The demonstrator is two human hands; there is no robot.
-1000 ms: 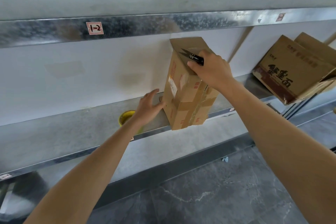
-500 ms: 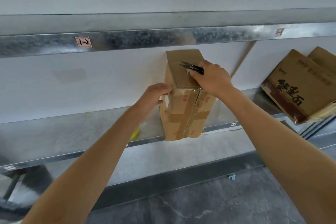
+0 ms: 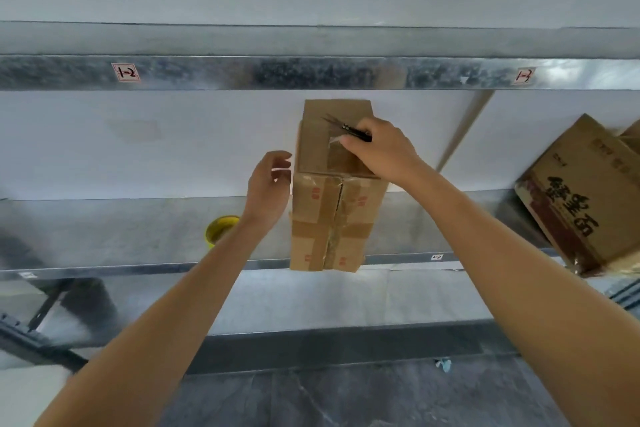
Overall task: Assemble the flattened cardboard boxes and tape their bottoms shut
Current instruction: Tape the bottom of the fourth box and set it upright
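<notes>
Both arms are stretched out and up toward a metal shelf [image 3: 104, 236]. The right hand [image 3: 381, 149] sits on top of the cardboard box [image 3: 337, 218], palm down. It grips a pair of small black-handled scissors [image 3: 346, 126] with the blades pointing up and left over the box top, and its fingertips press on a strip of shiny clear tape [image 3: 337, 156] there. The left hand [image 3: 270, 184] hangs in the air just beside the box's upper left edge, thumb side up. Its fingers are loosely curled toward the cardboard and, as far as I can see, hold nothing and touch nothing.

The box stands upright on end at the front edge of the shelf, roughly centre frame. Its near face has the flaps closed and brown tape running down the seam and across it. A yellow tape roll [image 3: 221, 230] sits on the shelf to the left, partly hidden behind the left forearm.

For writing, the rail of the upper shelf has a handwritten sticker "1-2" [image 3: 125, 72] on the left and "1-3" [image 3: 523, 75] on the right. The red marks on the box's face are too small to read. A tiny tag [image 3: 437, 257] on the lower shelf edge is also illegible. Over on the right, a printed carton [image 3: 581, 198] leans tilted on the shelf, with big dark Chinese characters on it.
</notes>
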